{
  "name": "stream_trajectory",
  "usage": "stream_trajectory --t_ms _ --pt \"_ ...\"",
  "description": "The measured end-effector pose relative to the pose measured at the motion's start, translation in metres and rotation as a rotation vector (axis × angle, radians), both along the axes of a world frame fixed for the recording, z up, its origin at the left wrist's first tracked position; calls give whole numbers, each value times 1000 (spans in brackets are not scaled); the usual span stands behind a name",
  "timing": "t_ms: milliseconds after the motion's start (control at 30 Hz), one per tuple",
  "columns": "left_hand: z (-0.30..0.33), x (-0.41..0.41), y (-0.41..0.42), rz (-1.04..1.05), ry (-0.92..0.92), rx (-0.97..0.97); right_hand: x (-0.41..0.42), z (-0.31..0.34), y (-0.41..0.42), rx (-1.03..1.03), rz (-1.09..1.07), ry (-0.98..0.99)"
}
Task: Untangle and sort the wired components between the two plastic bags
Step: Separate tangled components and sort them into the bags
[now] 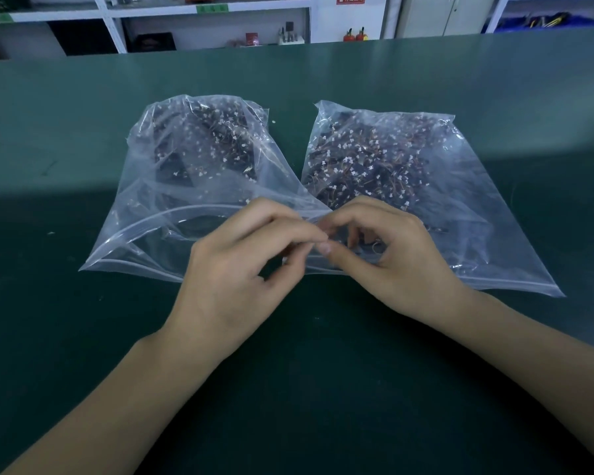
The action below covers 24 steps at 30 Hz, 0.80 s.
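Two clear zip bags lie side by side on the green table. The left bag (151,207) and the right bag (460,200) each hold a dark heap of small wired components (364,159) with white connectors. My left hand (240,269) and my right hand (388,255) meet in front of the gap between the bags, over their near edges. The curled fingertips of both hands pinch something small between them; it is too hidden to make out, though a thin wire loop shows by my right hand.
The green table (83,337) stretches wide around the bags and towards me. White shelving (206,25) with small items stands behind the table's far edge. A grey cabinet (443,15) is at the back right.
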<state>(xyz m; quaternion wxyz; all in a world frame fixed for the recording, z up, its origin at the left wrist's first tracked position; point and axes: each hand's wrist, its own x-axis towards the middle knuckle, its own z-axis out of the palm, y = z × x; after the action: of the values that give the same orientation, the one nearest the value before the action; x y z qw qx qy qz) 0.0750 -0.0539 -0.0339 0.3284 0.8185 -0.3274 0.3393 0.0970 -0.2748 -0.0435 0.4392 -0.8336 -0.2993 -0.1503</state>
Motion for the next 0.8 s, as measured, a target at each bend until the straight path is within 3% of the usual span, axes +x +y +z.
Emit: stream_trajectory --t_ms 100,333,500,800 --pt "1 -1 -1 -9 -13 -28 2 0 -2 142 8 103" --pt "1 -3 -2 -25 -35 -71 2 -4 -1 111 89 16" --pt "-3 -1 1 62 87 -145 2 0 -1 153 64 -3" --pt "-5 2 2 66 156 -91 0 1 1 134 30 2"
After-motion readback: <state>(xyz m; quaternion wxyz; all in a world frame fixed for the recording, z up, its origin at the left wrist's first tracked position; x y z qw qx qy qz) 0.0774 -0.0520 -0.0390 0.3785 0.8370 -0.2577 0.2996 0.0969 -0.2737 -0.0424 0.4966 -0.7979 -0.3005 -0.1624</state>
